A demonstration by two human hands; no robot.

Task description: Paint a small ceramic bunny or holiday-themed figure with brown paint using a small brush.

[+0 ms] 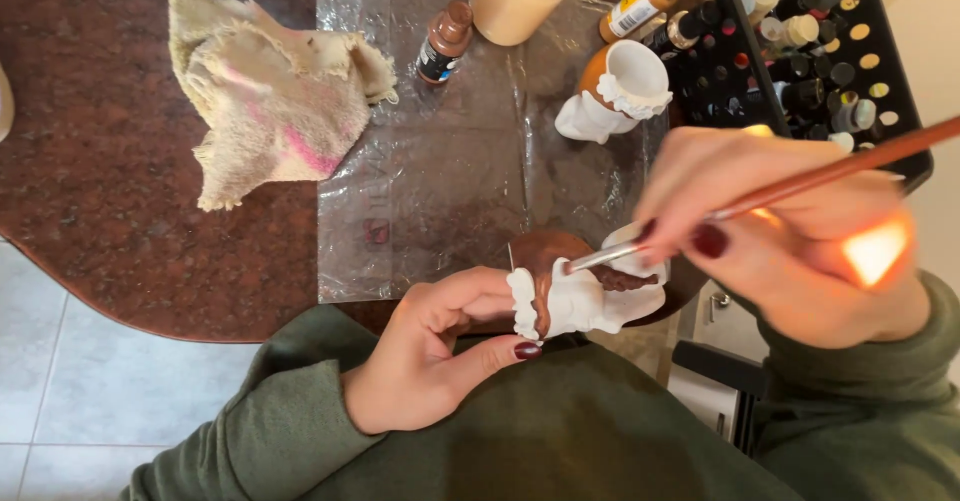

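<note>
Our left hand (430,356) grips white figurine (580,296) over bench (120,211) edge; right hand (780,231) pinches brush (800,183). Black tray (900,81) holds paint bottles (800,31).

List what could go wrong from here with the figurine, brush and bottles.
1. The left hand holds the figurine off the table edge, over the lap; a slip could drop it, and wet brown paint might mark the green sleeve.
2. The brush in the right hand works beside white trim; a wobble could smear brown onto it.
3. The brown bottle and the second figurine stand close by; a reaching arm might knock them over.
</note>
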